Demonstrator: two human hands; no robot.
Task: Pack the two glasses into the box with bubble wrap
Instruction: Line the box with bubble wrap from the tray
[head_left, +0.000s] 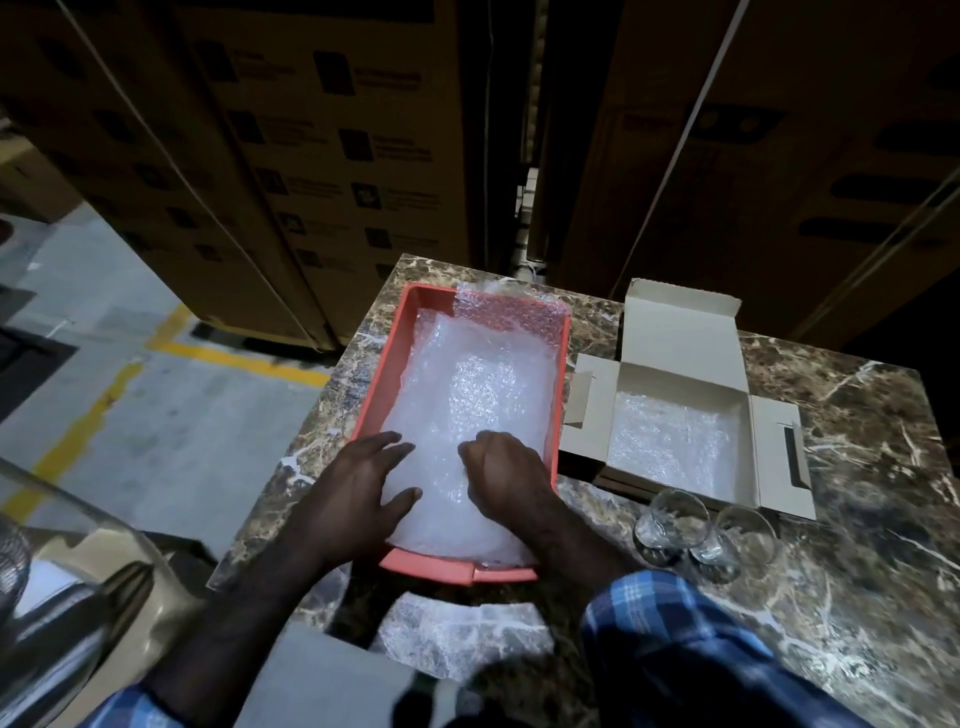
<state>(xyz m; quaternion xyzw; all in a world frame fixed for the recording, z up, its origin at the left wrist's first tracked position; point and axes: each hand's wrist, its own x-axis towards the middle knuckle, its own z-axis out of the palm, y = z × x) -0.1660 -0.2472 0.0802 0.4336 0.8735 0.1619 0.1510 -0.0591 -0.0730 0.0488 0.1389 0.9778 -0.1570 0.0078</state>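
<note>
An orange tray (563, 364) on the marble table holds a stack of bubble wrap sheets (478, 395). My left hand (363, 483) lies flat on the wrap with fingers spread. My right hand (501, 473) is curled, pinching the top sheet near the tray's front. To the right an open cardboard box (675, 332) stands with a bubble wrap piece (670, 441) lining its bottom. Two clear glasses (670, 525) (737, 540) stand side by side in front of the box.
Another bubble wrap piece (457, 639) lies at the table's near edge below the tray. The marble table (857, 597) has bare surface at the right. Tall stacked cartons (322, 156) rise behind the table. Concrete floor with yellow lines (104, 395) lies to the left.
</note>
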